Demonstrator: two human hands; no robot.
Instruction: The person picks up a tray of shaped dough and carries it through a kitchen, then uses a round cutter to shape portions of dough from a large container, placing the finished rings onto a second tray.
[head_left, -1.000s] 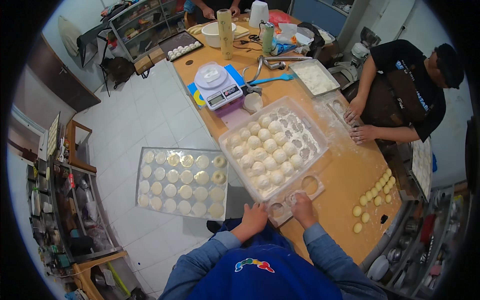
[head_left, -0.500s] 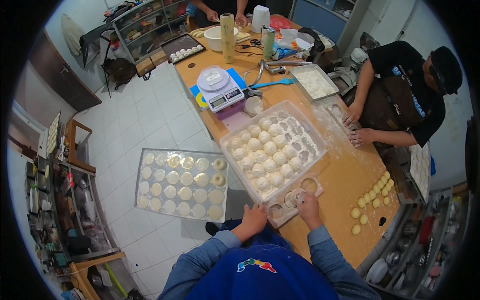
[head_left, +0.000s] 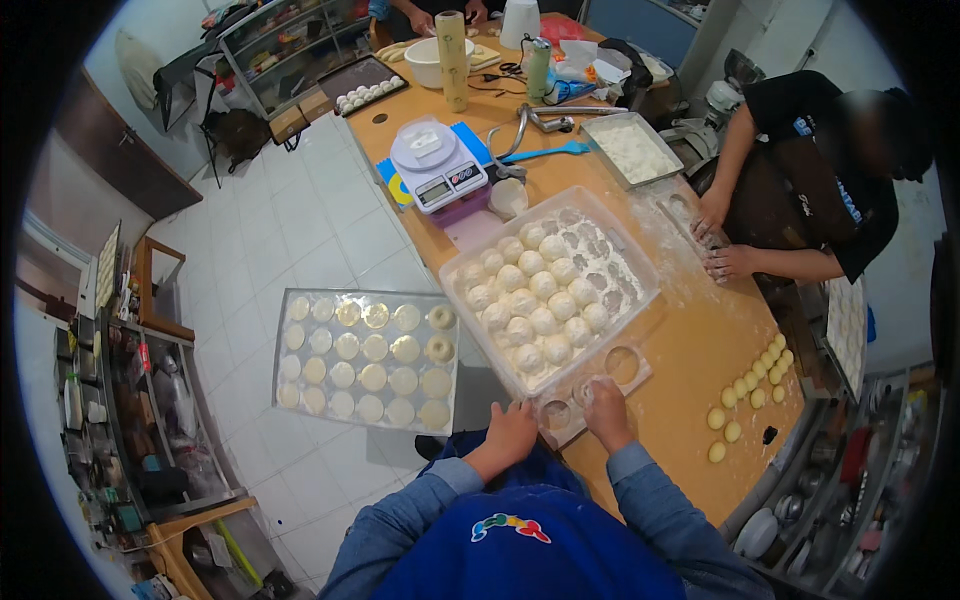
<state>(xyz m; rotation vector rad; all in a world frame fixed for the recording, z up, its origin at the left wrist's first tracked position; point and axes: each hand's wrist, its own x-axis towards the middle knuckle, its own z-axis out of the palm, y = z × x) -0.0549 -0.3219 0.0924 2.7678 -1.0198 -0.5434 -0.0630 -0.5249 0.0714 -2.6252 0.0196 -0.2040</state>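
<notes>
A wooden mould board (head_left: 585, 388) with round hollows lies at the table's near edge, against a plastic box (head_left: 473, 345). My left hand (head_left: 510, 437) is closed at the board's left end, its fingers curled against it. My right hand (head_left: 605, 412) presses down over the middle hollow, closed around something small that it mostly hides. The hollows on either side of it are uncovered. Rows of floured dough balls (head_left: 542, 291) fill the box's left and middle; bare hollows in the flour show on its right.
Left of the table, a metal tray (head_left: 283, 350) holds rows of flat dough rounds. Yellow dough balls (head_left: 728, 397) lie on the right. A kitchen scale (head_left: 438, 165), a blue brush (head_left: 560, 151) and a floured tray (head_left: 632, 150) stand farther back. A co-worker (head_left: 810, 180) works at the right.
My right hand has lowered and turned over the middle hollow, now covering the pale round thing seen in its fingers before. My left hand stays at the board's end.
</notes>
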